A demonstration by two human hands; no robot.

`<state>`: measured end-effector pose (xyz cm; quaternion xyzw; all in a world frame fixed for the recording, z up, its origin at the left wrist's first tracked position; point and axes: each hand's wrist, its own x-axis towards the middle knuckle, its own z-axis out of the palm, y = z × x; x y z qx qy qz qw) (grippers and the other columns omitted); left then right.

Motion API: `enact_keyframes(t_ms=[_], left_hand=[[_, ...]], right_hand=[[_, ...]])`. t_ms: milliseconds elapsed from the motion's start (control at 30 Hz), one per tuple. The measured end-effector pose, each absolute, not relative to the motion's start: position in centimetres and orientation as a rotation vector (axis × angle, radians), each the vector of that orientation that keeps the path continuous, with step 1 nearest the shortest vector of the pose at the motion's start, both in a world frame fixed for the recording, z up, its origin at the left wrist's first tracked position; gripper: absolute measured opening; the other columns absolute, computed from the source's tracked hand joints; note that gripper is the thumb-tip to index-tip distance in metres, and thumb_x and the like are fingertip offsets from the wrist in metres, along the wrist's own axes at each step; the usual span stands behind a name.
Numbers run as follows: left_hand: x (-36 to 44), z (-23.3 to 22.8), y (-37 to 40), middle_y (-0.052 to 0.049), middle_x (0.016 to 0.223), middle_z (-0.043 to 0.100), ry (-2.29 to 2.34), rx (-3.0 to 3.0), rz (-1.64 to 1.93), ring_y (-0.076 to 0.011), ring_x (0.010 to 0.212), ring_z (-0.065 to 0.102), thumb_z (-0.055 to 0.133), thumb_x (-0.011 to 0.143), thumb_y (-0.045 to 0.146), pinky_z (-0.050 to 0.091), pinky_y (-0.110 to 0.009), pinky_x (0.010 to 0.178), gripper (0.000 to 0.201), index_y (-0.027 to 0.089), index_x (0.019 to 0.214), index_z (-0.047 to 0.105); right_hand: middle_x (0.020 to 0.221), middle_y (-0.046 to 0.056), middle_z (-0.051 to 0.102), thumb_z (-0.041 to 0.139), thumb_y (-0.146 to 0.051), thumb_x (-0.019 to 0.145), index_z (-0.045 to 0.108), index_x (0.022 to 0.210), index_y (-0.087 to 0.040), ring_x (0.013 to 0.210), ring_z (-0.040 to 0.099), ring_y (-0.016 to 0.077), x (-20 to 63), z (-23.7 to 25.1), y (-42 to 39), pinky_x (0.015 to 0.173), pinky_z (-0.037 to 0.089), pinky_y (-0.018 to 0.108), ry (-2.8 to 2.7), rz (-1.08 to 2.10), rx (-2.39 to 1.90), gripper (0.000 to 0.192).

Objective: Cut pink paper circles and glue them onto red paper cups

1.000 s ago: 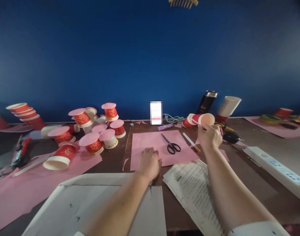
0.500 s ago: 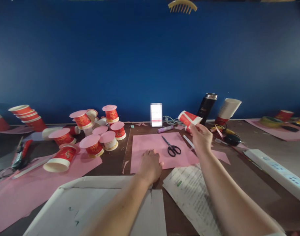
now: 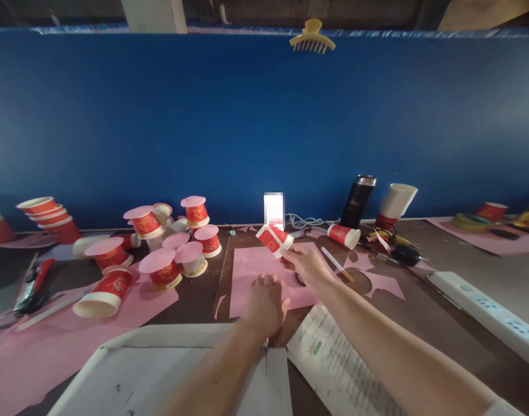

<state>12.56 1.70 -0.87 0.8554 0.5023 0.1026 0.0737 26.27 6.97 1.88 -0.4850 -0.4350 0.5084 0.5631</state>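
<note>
gripping a red paper cup (image 3: 273, 239) tilted on its side, the right hand (image 3: 306, 264) holds it above the pink sheet's (image 3: 251, 271) far edge, just beyond the left hand (image 3: 265, 303), which presses flat on that sheet.

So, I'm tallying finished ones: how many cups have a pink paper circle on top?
6, clustered left of the pink sheet. More may be hidden behind.

Black flask (image 3: 357, 202) stands beside white cups (image 3: 396, 203).
</note>
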Motion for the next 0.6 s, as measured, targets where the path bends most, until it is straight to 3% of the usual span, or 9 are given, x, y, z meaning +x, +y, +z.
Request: enact_keyframes(t_ms=[167,300,467,600], left_hand=[[12.8,-0.8,1.6,-0.016,0.137,0.053,1.479,2.620,0.259,-0.0353,0.127,0.043,0.044,0.089,0.033,0.035,-0.049,0.105,0.046,0.012,0.129,0.052],[13.1,-0.2,1.7,-0.016,0.131,0.057,1.382,2.664,0.201,-0.0330,0.125,0.047,0.041,0.090,0.032,0.035,-0.047,0.106,0.045,0.011,0.127,0.055],[13.1,0.8,1.3,-0.013,0.116,0.068,1.369,2.584,0.271,-0.0291,0.113,0.058,0.044,0.087,0.025,0.039,-0.042,0.102,0.033,0.016,0.109,0.067],[12.2,1.2,1.2,-0.007,0.093,0.073,1.425,2.354,0.575,-0.0226,0.088,0.066,0.046,0.089,0.027,0.049,-0.034,0.083,0.024,0.021,0.089,0.069]], right_hand=[[0.066,0.003,0.068,0.078,-0.023,0.064,0.073,0.070,-0.015,0.062,0.063,0.0132,26.1,1.5,6.3,0.063,0.053,0.024,-1.030,1.238,-1.153,0.011],[0.069,0.004,0.070,0.077,-0.025,0.064,0.072,0.075,-0.015,0.064,0.065,0.0145,26.0,0.5,5.6,0.059,0.051,0.023,-0.960,1.293,-1.162,0.016],[0.062,0.002,0.066,0.078,-0.031,0.064,0.069,0.073,-0.015,0.058,0.063,0.0136,25.7,-1.2,5.1,0.054,0.048,0.022,-0.884,1.375,-1.121,0.021],[0.071,0.003,0.068,0.079,-0.038,0.064,0.070,0.081,-0.016,0.065,0.064,0.0144,25.9,-1.7,4.9,0.061,0.050,0.024,-0.838,1.423,-1.065,0.029]])
